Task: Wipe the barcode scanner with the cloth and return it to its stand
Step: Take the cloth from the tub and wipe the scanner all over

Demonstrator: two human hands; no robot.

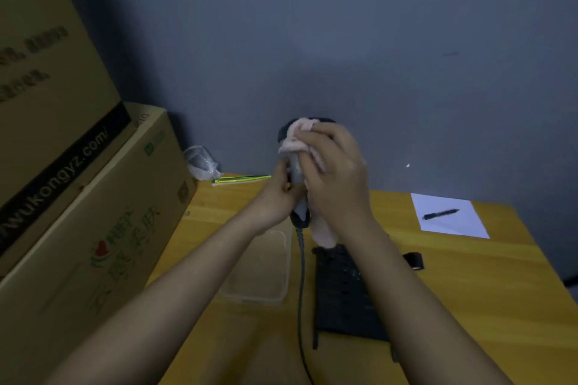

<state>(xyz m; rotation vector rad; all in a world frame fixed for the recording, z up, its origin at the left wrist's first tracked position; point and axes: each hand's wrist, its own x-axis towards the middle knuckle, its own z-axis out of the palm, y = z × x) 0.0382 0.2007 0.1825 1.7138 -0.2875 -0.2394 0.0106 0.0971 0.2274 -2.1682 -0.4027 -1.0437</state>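
I hold a dark barcode scanner (301,212) upright above the yellow table (469,291). My left hand (278,197) grips its handle. My right hand (334,178) presses a pale pink cloth (297,137) against the scanner's head, and a tail of the cloth hangs down behind the wrist. The scanner's grey cable (301,291) drops to the table's front edge. A flat black piece (347,294) lies on the table under my right forearm; I cannot tell if it is the stand.
Large cardboard boxes (78,212) are stacked along the left. A clear plastic tray (259,272) lies under my left forearm. A white sheet (450,228) with a black pen (441,214) lies at the right. A small black object (414,260) and a crumpled plastic bag (201,162) are also there.
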